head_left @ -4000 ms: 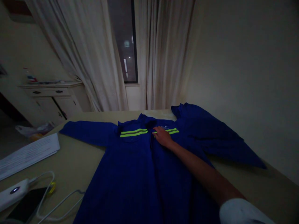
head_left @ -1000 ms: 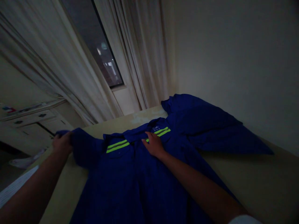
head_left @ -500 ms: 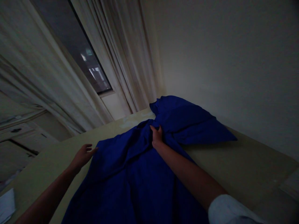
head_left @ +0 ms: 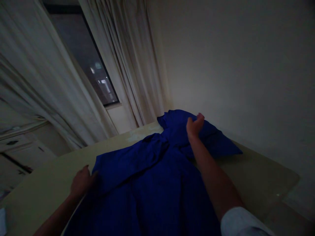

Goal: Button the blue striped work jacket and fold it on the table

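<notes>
Cream wall (head_left: 233,65) and curtains (head_left: 128,59) rise beyond the worktop (head_left: 248,180), where a crumpled navy work jacket (head_left: 140,186) lies bunched. The right hand (head_left: 195,126) is open, released; the left hand (head_left: 82,181) sits at the jacket's edge, its grip unclear. An uneven tug could drag the loose folds askew.

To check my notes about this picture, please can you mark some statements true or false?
1. The right hand grips the collar of the blue work jacket. False: it is open and raised over the jacket's far part.
2. The left hand is at the jacket's left edge. True.
3. Yellow reflective stripes show on the jacket. False: none show in this view.
4. A curtain hangs beside the window. True.
</notes>
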The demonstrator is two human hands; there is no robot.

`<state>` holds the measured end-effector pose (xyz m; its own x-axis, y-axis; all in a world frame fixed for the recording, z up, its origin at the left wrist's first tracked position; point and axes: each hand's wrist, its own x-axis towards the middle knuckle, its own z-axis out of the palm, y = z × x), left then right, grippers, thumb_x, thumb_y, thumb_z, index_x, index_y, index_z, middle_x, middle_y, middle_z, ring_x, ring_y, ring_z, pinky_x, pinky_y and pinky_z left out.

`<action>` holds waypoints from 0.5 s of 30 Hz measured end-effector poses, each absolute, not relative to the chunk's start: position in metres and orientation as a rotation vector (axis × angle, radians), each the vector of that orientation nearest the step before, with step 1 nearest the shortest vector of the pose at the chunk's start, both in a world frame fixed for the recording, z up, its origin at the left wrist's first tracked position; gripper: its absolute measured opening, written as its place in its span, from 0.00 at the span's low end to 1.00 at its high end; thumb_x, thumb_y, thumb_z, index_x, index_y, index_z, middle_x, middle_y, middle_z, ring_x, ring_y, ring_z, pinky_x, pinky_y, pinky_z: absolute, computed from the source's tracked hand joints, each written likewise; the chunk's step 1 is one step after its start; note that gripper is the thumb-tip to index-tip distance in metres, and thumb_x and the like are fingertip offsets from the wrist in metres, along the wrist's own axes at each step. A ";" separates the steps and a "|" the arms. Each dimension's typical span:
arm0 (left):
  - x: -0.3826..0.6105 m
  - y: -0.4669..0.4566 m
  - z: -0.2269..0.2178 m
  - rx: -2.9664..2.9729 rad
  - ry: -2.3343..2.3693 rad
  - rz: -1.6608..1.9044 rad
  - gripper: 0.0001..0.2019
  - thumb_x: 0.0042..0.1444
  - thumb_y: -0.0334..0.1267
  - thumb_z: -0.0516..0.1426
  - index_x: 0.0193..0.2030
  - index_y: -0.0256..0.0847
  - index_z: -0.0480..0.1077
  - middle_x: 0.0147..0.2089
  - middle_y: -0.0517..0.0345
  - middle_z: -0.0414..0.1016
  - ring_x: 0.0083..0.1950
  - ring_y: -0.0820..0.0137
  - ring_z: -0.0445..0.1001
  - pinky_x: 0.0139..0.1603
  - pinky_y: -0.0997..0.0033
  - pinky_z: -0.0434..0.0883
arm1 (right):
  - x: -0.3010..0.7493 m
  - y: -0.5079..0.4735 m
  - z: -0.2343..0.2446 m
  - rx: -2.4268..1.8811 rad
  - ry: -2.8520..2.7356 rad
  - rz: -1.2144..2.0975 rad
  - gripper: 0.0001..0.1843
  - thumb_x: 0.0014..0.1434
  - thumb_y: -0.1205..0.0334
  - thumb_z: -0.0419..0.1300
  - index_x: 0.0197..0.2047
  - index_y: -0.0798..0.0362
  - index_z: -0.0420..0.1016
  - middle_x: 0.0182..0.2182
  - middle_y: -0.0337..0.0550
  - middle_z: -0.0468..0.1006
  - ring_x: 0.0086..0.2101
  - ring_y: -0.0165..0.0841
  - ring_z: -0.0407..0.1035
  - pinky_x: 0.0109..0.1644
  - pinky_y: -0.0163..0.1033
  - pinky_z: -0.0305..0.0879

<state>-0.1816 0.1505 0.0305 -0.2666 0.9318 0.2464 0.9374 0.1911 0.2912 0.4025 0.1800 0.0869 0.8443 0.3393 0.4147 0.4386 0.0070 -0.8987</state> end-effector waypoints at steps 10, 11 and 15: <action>-0.090 0.103 -0.016 -2.523 -2.073 -0.489 0.30 0.65 0.57 0.51 0.72 0.55 0.65 0.77 0.53 0.58 0.77 0.48 0.54 0.75 0.40 0.48 | 0.461 0.136 0.017 -1.807 -0.598 -0.207 0.32 0.56 0.67 0.53 0.65 0.57 0.67 0.60 0.69 0.67 0.63 0.57 0.63 0.65 0.65 0.61; -0.091 0.102 -0.019 -2.521 -2.071 -0.543 0.30 0.65 0.57 0.51 0.71 0.54 0.66 0.77 0.53 0.59 0.77 0.48 0.55 0.75 0.41 0.48 | 0.463 0.136 0.019 -1.782 -0.598 -0.216 0.32 0.56 0.69 0.51 0.65 0.58 0.66 0.59 0.68 0.68 0.61 0.55 0.65 0.65 0.62 0.63; -0.096 0.100 -0.020 -2.540 -2.007 -0.698 0.30 0.67 0.57 0.49 0.69 0.44 0.69 0.74 0.47 0.65 0.74 0.52 0.62 0.76 0.48 0.52 | 0.454 0.143 0.057 -1.602 -0.666 -0.387 0.31 0.57 0.75 0.46 0.63 0.61 0.68 0.56 0.68 0.68 0.58 0.48 0.67 0.66 0.53 0.62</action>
